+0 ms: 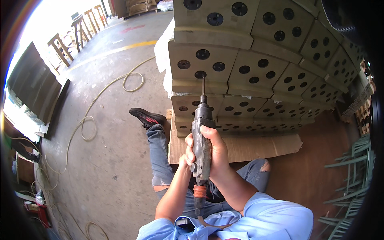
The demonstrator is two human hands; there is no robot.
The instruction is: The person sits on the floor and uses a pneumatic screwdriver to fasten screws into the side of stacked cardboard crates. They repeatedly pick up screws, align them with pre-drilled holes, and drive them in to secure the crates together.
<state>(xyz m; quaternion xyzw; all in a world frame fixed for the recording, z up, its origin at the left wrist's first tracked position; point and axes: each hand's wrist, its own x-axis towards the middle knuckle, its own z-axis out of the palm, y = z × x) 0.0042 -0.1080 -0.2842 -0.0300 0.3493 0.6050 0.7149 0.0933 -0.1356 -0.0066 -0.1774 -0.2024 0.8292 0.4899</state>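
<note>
I grip a grey pneumatic drill (202,136) with both hands. My right hand (216,150) wraps its body from the right, and my left hand (188,154) closes on it from the left. The drill's bit (203,85) points up into a round hole (200,74) in a tan block (202,62). That block belongs to a stack of tan moulded blocks (272,68) full of dark round holes. An orange fitting (199,191) joins the drill's rear to a hose. I am sitting on the floor, left leg in jeans (158,152) stretched forward.
The stack stands on cardboard (256,146) and a pallet. A yellow hose (88,116) loops over the concrete floor at left. Wooden frames (66,42) stand at the back left, green metal racks (352,184) at right. A dark panel (32,84) leans at left.
</note>
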